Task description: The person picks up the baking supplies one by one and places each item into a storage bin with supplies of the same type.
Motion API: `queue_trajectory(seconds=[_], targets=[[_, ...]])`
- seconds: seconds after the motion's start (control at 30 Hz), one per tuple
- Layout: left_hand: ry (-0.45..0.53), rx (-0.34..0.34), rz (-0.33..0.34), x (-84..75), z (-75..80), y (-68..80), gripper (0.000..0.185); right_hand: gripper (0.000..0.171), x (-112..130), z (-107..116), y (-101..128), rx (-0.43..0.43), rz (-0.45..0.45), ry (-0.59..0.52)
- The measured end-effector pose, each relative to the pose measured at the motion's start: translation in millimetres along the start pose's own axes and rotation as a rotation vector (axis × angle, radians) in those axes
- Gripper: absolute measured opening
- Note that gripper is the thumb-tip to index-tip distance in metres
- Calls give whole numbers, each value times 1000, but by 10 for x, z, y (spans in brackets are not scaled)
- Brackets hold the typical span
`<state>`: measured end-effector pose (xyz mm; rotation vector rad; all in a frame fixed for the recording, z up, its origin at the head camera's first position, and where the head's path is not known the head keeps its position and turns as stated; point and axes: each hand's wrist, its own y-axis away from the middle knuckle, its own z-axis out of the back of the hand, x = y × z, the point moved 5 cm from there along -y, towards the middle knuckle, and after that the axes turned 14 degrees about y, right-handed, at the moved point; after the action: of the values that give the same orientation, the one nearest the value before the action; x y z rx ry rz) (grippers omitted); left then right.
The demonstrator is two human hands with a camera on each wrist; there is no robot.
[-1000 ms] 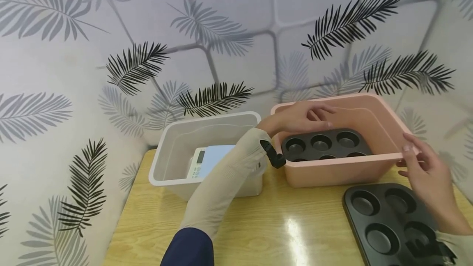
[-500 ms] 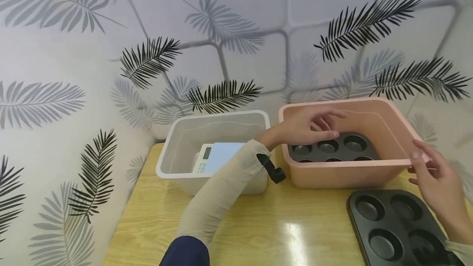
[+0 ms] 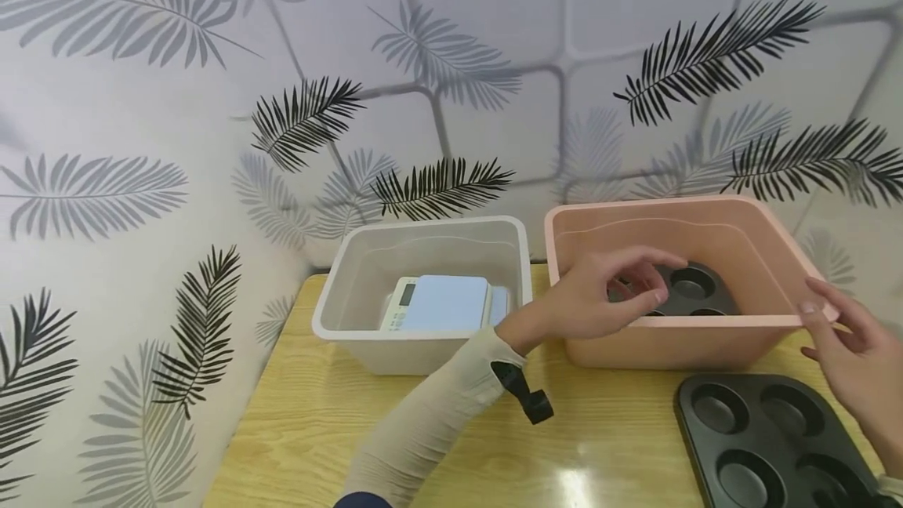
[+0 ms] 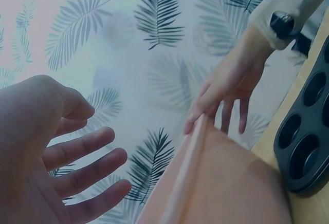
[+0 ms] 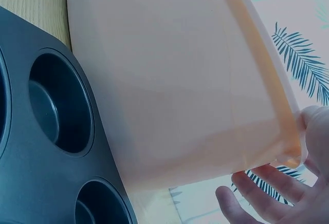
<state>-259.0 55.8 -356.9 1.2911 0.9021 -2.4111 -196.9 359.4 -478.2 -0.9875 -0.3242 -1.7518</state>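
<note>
My left hand point(image 3: 607, 288) hovers over the near rim of the pink bin point(image 3: 705, 332). Its fingers are loosely spread and hold nothing, as the left wrist view shows point(image 4: 77, 167). A black muffin tin point(image 3: 690, 288) lies inside the pink bin, partly hidden by that hand. My right hand point(image 3: 850, 347) is at the bin's right front corner, thumb resting on the rim and fingers straight beside the wall point(image 5: 272, 198). A second black muffin tin point(image 3: 769, 437) lies on the table just below the right hand.
A white bin point(image 3: 339, 320) stands left of the pink one and holds a white kitchen scale point(image 3: 440, 302). Both bins sit at the back of a wooden table point(image 3: 317, 429) against a leaf-patterned wall. A black wrist camera point(image 3: 525, 398) is strapped on my left sleeve.
My left hand has drawn back from over the tin inside the pink bin to its near rim. The right hand stays at the bin's corner.
</note>
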Motion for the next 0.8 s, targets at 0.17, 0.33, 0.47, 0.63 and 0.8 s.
queue_trajectory(seconds=[0.17,0.33,0.47,0.63,0.8], targets=[[-17,26,33,-12,-236,165,38,53,2,15,-43,-13,40,21],[-48,76,46,17,-499,348,37,51,-24,33,-73,15,68,-9],[-72,148,87,131,-762,483,35,52,-57,26,-76,48,59,-11],[-39,277,227,366,-1137,686,39,53,-70,28,-88,58,61,-14],[142,310,467,643,-1379,907,47,52,-59,46,-80,37,75,-25]])
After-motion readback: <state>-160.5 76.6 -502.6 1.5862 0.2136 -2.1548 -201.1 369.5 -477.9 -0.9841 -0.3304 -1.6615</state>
